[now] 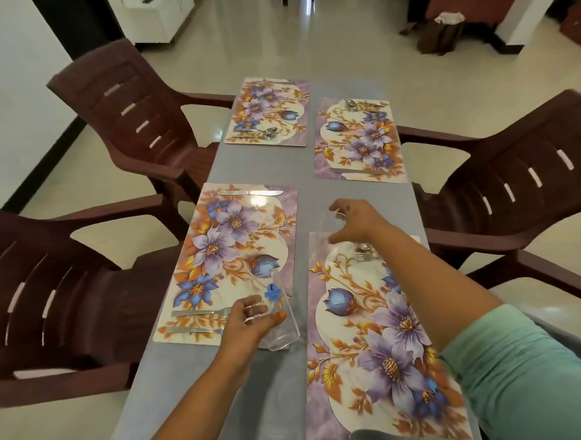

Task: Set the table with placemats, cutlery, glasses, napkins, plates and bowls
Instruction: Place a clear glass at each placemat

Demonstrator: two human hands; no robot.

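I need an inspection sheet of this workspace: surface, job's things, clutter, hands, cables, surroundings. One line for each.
Surface: grey table, long, four places.
Job's things: four floral placemats, each with cutlery; one clear glass held; no plates, bowls or napkins seen.
Clutter: nothing seen.
Hands: left hand grips the glass; right hand holds a second clear glass above the near right mat.
Cables: nothing seen.
Surroundings: four brown plastic chairs, glossy tiled floor.

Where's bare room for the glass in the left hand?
Bare table runs between the far placemats and the near left placemat. That mat's centre is free; its forks crowd the near end beside the left hand.
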